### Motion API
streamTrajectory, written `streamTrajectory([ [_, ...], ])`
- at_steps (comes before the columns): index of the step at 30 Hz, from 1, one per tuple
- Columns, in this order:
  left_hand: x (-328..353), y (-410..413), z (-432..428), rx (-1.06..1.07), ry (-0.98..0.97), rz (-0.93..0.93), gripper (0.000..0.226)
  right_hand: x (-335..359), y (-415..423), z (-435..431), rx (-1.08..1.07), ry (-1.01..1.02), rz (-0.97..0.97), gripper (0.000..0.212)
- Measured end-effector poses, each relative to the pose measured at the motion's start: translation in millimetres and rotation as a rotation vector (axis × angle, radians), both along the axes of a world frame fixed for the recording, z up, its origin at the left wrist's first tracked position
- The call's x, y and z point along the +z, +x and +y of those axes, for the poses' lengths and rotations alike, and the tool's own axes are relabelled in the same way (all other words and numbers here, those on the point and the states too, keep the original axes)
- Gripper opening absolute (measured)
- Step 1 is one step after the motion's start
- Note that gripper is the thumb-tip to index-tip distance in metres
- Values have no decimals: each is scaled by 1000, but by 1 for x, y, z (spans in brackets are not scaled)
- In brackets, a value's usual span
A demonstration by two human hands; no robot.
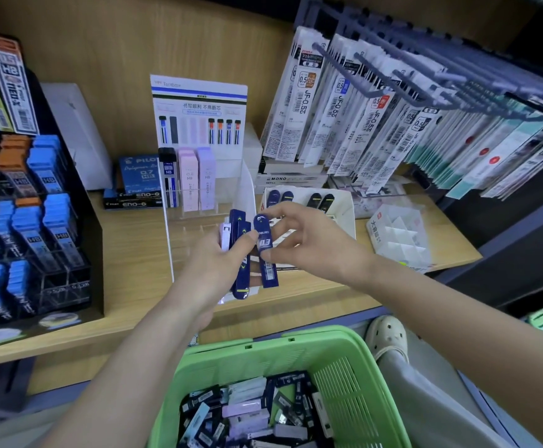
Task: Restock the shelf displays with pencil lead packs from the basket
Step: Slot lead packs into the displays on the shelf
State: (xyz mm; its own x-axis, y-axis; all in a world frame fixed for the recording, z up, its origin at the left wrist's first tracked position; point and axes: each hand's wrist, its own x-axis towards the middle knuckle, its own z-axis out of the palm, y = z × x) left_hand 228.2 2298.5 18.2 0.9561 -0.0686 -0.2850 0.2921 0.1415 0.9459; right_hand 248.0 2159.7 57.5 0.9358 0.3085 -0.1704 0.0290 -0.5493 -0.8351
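Note:
My left hand (218,257) grips a bundle of dark blue lead packs (241,273) with one pale pack among them, in front of the clear Tombow display stand (247,185). My right hand (299,240) pinches a single dark blue 0.3 lead pack (266,250) between thumb and fingers, right beside the bundle. The stand holds a black pack and pink and lilac packs (195,179) in its back row. A green basket (344,367) below the shelf is full of mixed lead packs (257,412).
A white tray with dark blue packs (299,197) sits behind my right hand. A black rack of blue lead cases (30,227) fills the left. Hanging refill packs (376,111) crowd the upper right. A white divided box (399,234) lies at the right of the wooden shelf (127,260).

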Motion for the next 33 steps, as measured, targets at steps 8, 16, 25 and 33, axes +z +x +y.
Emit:
streamTrajectory([
  [8, 5, 2, -2, -141, -199, 129, 24, 4, 2, -20, -62, 202, -116, 21],
  [16, 1, 4, -10, 104, -27, -91, 10, -1, -11, -19, -114, 190, -107, 37],
  [25, -4, 1, -11, 115, 64, -147, 15, -4, -13, -23, -214, 285, -102, 21],
  [33, -10, 6, -7, 141, 47, -67, 10, -8, 50, -62, -473, -42, -346, 7],
])
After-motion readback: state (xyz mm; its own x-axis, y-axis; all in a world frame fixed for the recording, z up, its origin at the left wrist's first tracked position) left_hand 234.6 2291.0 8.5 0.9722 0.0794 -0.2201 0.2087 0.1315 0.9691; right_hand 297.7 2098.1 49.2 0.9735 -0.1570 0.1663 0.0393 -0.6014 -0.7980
